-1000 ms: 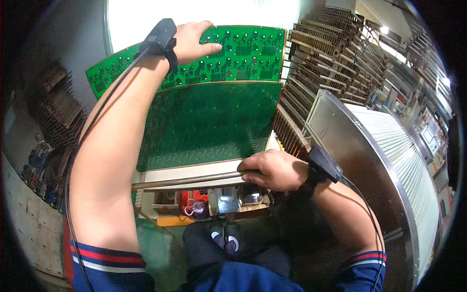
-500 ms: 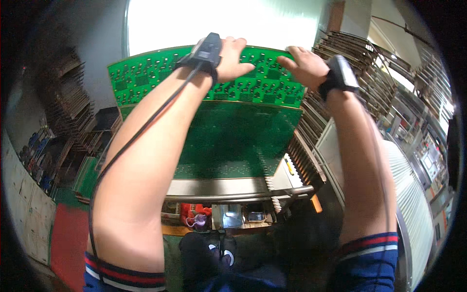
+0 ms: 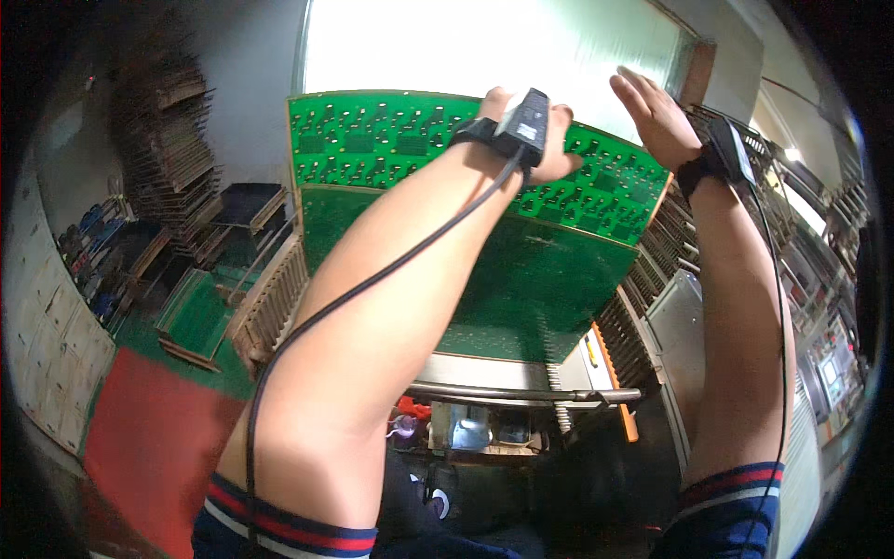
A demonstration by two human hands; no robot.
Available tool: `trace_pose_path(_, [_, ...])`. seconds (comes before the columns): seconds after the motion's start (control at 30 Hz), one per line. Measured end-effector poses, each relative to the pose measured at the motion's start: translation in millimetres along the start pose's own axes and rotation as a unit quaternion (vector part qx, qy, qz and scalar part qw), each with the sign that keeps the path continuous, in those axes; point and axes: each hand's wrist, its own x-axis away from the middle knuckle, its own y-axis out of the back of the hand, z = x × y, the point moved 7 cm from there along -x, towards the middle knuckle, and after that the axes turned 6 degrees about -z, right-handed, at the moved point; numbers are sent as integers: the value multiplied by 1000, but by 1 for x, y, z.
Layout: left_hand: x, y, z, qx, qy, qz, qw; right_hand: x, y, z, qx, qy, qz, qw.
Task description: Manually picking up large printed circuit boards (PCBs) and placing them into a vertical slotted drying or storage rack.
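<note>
A green circuit board panel (image 3: 372,140) with rows of small dark parts leans upright in front of a bright white pane. My left hand (image 3: 551,144) is at its top edge, with the thumb spread away from the fingers across the board's face; part of the fingers is hidden by the hand and its wrist device. My right hand (image 3: 659,121) is raised by the board's upper right corner, apart from it, fingers stretched out and holding nothing. Below the patterned board lies a darker, plainer green panel (image 3: 503,289), partly covered by my left forearm.
A metal bar (image 3: 521,395) runs along the near side, above a shelf with a purple item (image 3: 402,427) and small boxes. Slotted racks (image 3: 270,303) flank the panels. More green boards (image 3: 196,317) lie at the left, beside a red floor patch (image 3: 158,447). The white pane (image 3: 466,56) stands behind.
My right hand has come off the board's top edge and lifted up and away. My left hand stays at the top edge. The whole view has shifted, with the scene now further right.
</note>
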Motion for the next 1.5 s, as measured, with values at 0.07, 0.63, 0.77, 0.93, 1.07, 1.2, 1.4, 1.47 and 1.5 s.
trace_pose_path(0.07, [2,-24,8,59,13,49,997,14,-39,12,-164,-105,174,965])
trace_pose_path(0.63, [175,-35,-65,246,-99,168,950,167,13,160,-177,94,167,965])
trace_pose_path(0.77, [235,-37,-119,275,-70,277,918,223,21,193,-228,94,326,913])
trace_pose_path(0.93, [215,-51,-141,298,-45,281,911,242,28,185,-195,80,286,935])
trace_pose_path(1.07, [207,-58,-146,325,20,262,909,254,22,185,-143,63,275,949])
trace_pose_path(1.2, [204,-66,-150,334,25,251,908,263,19,180,-168,26,261,950])
trace_pose_path(1.4, [209,-65,-144,308,36,242,919,248,34,191,-135,74,211,965])
trace_pose_path(1.47, [212,-63,-142,308,39,225,924,238,43,199,-111,108,201,967])
trace_pose_path(1.5, [213,-68,-142,311,39,215,925,234,45,203,-96,125,202,967])
